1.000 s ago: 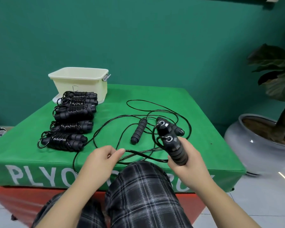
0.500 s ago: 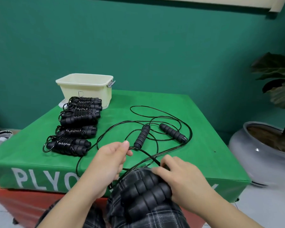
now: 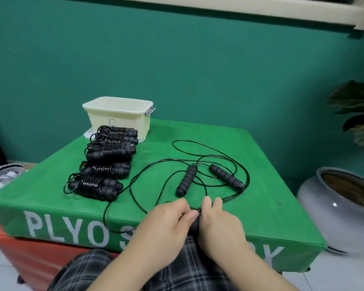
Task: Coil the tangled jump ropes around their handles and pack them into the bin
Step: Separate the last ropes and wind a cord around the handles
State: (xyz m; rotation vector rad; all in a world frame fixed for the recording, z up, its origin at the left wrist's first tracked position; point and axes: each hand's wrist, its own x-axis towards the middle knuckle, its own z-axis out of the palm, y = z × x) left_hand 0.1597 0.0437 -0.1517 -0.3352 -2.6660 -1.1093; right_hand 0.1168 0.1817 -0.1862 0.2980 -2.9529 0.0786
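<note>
My left hand (image 3: 172, 219) and right hand (image 3: 216, 221) sit side by side at the near edge of the box (image 3: 271, 215), fingers curled around a pair of black handles (image 3: 194, 224) held between them; only a sliver of the handles shows, and I can't tell which fingers pinch the cord

The risk I see: the loose cord (image 3: 135, 198) from these handles seems to loop out toward 10 o'clock and drape over the box edge, while a second rope (image 3: 225, 152) sprawls at 12 o'clock, its strands crossing the first. If I wind now, I'd likely drag both together, snagging the two free handles (image 3: 186, 181) and pulling them off the top. The thin cord looks glossy and springy, so slack turns could slip off

The handles are ribbed, matte, foam-looking cylinders. Five wound bundles (image 3: 95, 186) lie in a row toward 10 and 11 o'clock, none yet packed. The bin (image 3: 118, 118), cream plastic with rounded corners, stands behind them at 11 o'clock. The box cover is smooth green vinyl, I'd judge
</note>
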